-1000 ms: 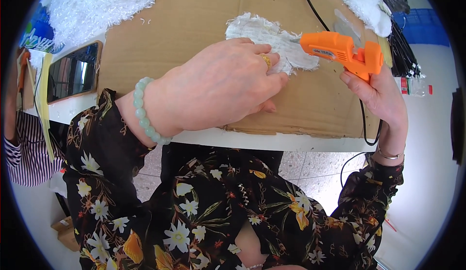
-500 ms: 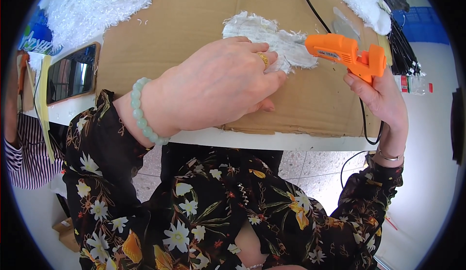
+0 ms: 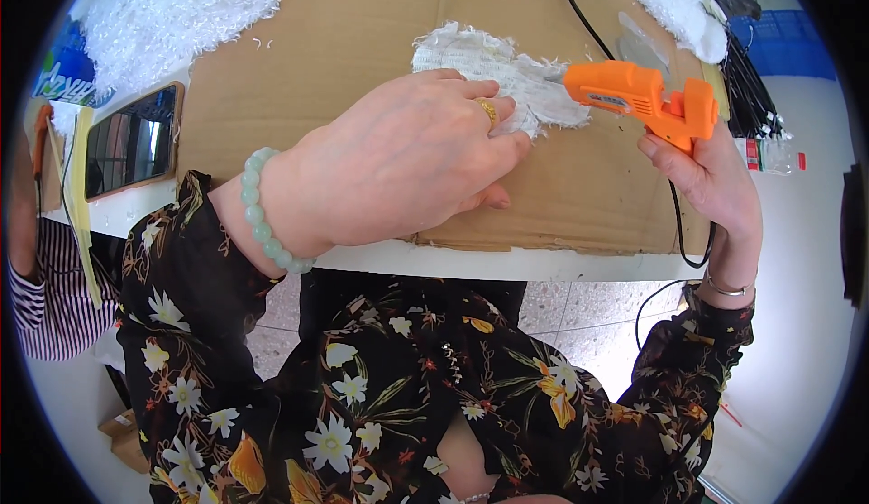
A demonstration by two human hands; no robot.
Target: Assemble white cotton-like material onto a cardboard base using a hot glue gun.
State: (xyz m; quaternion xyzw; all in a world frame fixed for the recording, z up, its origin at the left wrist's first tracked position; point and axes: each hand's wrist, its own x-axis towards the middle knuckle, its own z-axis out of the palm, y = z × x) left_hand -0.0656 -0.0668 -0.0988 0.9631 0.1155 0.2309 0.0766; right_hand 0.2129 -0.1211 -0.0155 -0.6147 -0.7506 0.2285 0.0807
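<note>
A frayed piece of white woven fabric [image 3: 480, 51] lies on the brown cardboard [image 3: 335, 42] in front of me. My left hand [image 3: 407, 151] rests over its near edge, palm down, with the fingers stretched out onto the cloth. In my right hand [image 3: 711, 173] is an orange hot glue gun [image 3: 625, 94], gripped by its handle. The nozzle points left and touches or hovers just over the right part of the fabric; I cannot tell which. A black cord hangs from the handle. My left fingertips partly cover the cloth.
At the far left lies shaggy white material [image 3: 181, 15], with a phone [image 3: 134, 142] nearer me. More white fluffy pieces [image 3: 674, 1] sit at the far right, beside a bundle of black ties [image 3: 751, 96] and a plastic bottle [image 3: 778, 155]. Another person's striped sleeve [image 3: 54, 314] shows at the left edge.
The glue gun has shifted very slightly left and down over the fabric. My left hand stays almost where it was.
</note>
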